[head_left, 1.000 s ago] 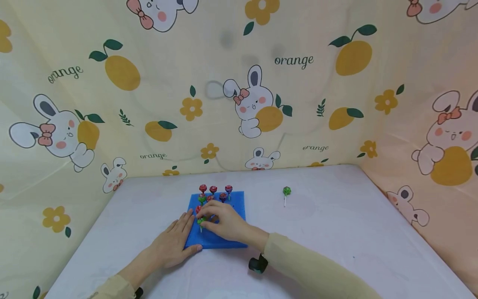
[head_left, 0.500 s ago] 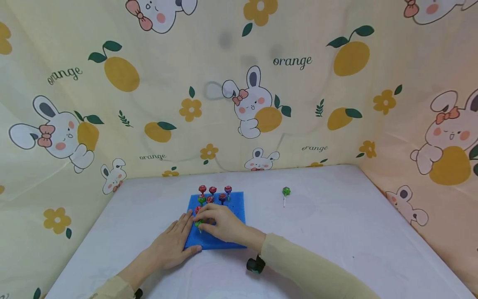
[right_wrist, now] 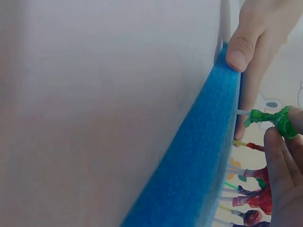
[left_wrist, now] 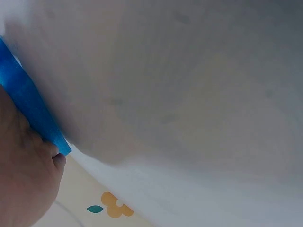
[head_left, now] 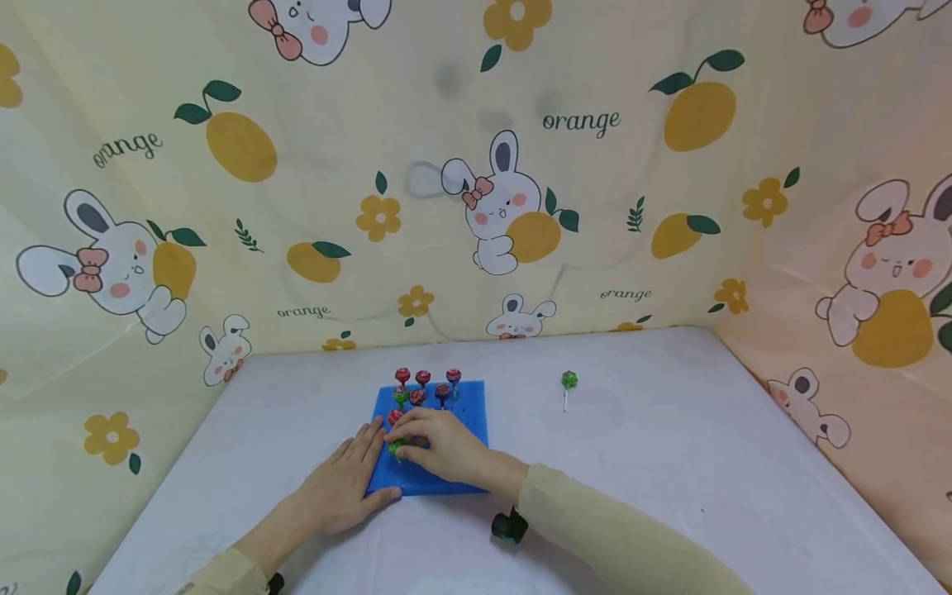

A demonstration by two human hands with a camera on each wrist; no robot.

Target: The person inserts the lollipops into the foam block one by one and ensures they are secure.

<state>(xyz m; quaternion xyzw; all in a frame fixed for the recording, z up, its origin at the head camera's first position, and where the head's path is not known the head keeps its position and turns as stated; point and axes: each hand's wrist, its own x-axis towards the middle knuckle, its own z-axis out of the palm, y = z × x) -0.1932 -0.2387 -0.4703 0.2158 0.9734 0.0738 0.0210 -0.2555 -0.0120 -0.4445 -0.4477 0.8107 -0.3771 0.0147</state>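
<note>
A blue foam board (head_left: 468, 479) lies on the table with several lollipops standing in it by their sticks. My right hand (head_left: 446, 446) pinches the wrapped head of a green lollipop (head_left: 395, 449) near the board's left side. In the right wrist view this green lollipop (right_wrist: 270, 117) has its white stick meeting the foam surface. My left hand (head_left: 338, 483) lies flat along the board's left edge, its thumb at the front corner. Behind my right fingers stand a red lollipop (head_left: 397, 417), another green lollipop (head_left: 402, 397) and several red and dark ones.
One more green lollipop (head_left: 568, 380) lies on the white table (head_left: 640, 463), right of the board. A cloth (head_left: 372, 124) printed with rabbits and oranges rises behind the table and at both sides.
My right hand, on the green lollipop, has moved slightly left and down, and the lollipop head sits a little lower. My left hand has stayed on the board's edge.
</note>
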